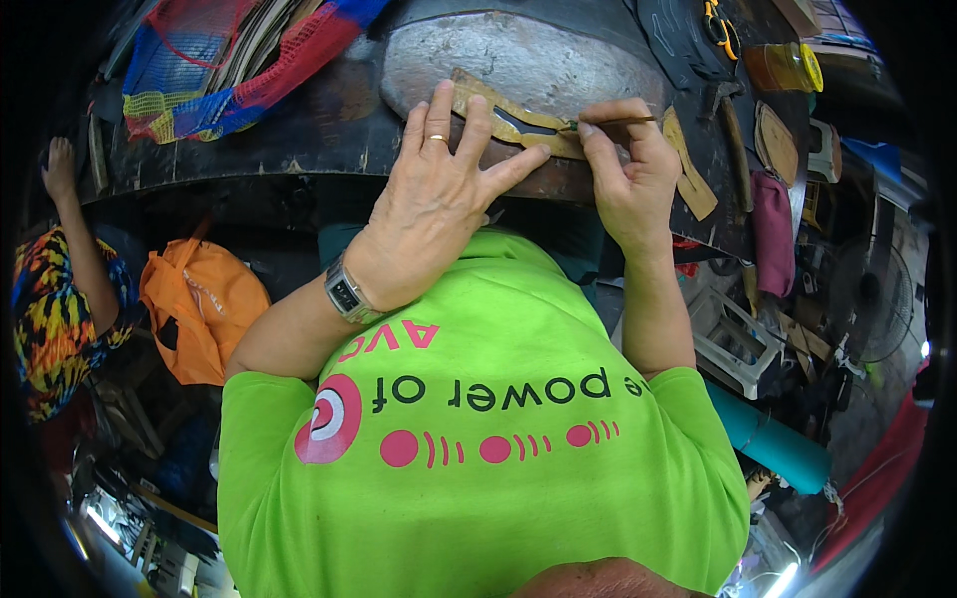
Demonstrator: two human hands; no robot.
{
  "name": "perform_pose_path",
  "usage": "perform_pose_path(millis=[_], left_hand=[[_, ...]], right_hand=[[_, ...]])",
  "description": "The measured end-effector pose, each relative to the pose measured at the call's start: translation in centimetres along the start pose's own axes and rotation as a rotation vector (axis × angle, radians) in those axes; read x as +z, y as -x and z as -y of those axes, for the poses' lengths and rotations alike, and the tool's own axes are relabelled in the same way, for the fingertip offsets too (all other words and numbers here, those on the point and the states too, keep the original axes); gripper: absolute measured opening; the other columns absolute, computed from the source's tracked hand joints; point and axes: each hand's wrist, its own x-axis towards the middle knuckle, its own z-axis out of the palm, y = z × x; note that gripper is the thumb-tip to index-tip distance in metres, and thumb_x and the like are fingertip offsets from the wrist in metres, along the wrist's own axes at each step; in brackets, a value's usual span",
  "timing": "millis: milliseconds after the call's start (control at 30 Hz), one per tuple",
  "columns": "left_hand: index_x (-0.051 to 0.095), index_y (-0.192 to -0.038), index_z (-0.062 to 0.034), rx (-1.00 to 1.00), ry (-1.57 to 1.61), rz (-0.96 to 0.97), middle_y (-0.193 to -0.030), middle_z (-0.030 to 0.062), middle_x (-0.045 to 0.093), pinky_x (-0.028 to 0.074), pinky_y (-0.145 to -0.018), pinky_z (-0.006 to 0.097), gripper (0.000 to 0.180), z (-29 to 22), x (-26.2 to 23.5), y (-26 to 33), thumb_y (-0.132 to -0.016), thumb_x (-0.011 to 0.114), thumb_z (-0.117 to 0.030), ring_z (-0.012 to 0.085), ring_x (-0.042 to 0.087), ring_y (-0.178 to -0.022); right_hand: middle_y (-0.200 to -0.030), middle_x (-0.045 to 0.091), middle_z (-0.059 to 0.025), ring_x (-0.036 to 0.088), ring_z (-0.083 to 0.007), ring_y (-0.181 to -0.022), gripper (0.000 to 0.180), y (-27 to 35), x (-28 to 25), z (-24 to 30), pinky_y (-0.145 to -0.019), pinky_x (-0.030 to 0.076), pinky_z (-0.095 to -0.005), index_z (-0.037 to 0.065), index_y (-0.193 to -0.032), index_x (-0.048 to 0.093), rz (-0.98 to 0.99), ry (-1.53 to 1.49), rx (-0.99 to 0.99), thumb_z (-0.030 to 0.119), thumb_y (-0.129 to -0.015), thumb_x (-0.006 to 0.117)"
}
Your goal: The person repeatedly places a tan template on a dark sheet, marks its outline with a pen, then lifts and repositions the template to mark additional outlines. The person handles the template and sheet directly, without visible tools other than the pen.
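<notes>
A curved tan template with a long cut-out lies near the table's front edge, over dark material that shows through the opening. My left hand rests on it with fingers spread, pressing it down; a ring and a wristwatch are on that hand and wrist. Pinched in my right hand is a thin brown pencil-like stick. Its tip meets the template's right end, beside the cut-out. Exactly what the tip touches is too small to tell.
Beyond the template lies a worn grey slab. To the right are another tan template, a hammer, scissors and a yellow-lidded jar. A mesh bag is at far left; another person's arm is beyond.
</notes>
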Motion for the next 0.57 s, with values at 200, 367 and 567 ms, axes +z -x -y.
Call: perform_pose_path(millis=[200,367,567], left_hand=[[0.048,-0.155,-0.0372,-0.001,-0.006,-0.003,-0.149,0.0254,0.043,0.034,-0.119,0.058,0.072,0.0,0.0,0.0,-0.089,0.072,-0.022,0.0525,0.038,-0.143],[0.047,-0.155,-0.0370,0.002,-0.014,-0.022,-0.149,0.0250,0.043,0.034,-0.119,0.058,0.072,0.1,0.2,0.1,-0.089,0.071,-0.023,0.0519,0.038,-0.143],[0.046,-0.156,-0.0374,-0.004,-0.031,-0.018,-0.150,0.0245,0.042,0.033,-0.120,0.058,0.072,0.0,0.4,0.1,-0.090,0.071,-0.022,0.0513,0.038,-0.144]], right_hand=[[-0.105,0.072,-0.0055,0.069,-0.0101,-0.096,0.012,-0.7,1.3,0.5,-0.087,0.057,-0.0254,-0.001,-0.111,0.068,0.048,-0.442,0.131,-0.002,-0.099,0.065],[-0.094,0.075,-0.0060,0.071,-0.0100,-0.087,0.012,-1.2,2.9,0.3,-0.075,0.058,-0.0249,-0.001,-0.108,0.069,0.036,-0.398,0.120,-0.004,-0.097,0.066],[-0.096,0.077,-0.0082,0.071,-0.0113,-0.088,0.014,-1.2,3.3,-0.5,-0.077,0.059,-0.0270,0.002,-0.110,0.071,0.072,-0.266,0.033,-0.002,-0.097,0.066]])
